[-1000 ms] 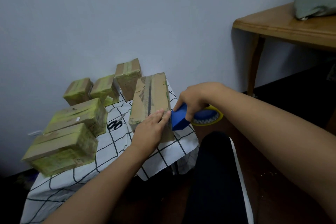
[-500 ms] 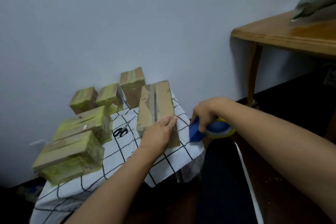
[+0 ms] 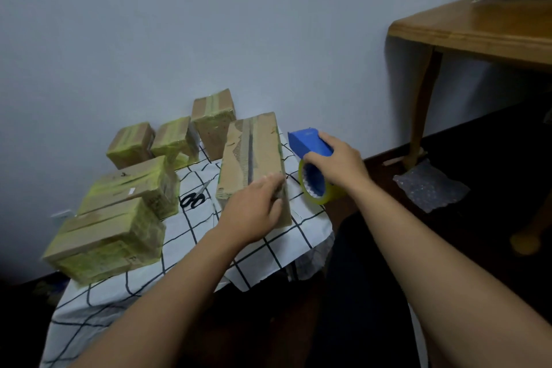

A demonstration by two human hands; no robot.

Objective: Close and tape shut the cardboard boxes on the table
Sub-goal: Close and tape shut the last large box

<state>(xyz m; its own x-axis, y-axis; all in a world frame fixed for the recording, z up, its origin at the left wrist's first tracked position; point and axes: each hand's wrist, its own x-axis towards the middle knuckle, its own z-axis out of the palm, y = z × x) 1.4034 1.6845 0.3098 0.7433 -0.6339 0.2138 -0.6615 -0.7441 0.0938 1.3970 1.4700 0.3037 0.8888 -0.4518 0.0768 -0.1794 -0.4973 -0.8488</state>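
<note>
A long brown cardboard box (image 3: 254,152) lies on the low table with the checked cloth (image 3: 209,236); its two top flaps meet along a dark middle seam. My left hand (image 3: 254,212) rests flat on the box's near end, fingers straight. My right hand (image 3: 337,164) grips a blue tape dispenser (image 3: 309,142) with a yellowish tape roll (image 3: 316,188), held just right of the box and above the table's edge. Several boxes wrapped in yellow-green tape (image 3: 104,236) stand on the left and at the back.
Black-handled scissors (image 3: 194,197) lie on the cloth between the long box and the taped boxes. A wooden table (image 3: 478,30) stands at the right, with a sheet of bubble wrap (image 3: 430,188) on the dark floor by its leg. The wall is close behind.
My right hand has lifted the dispenser away from the box's near end, up and to the right. My left hand stays on the box.
</note>
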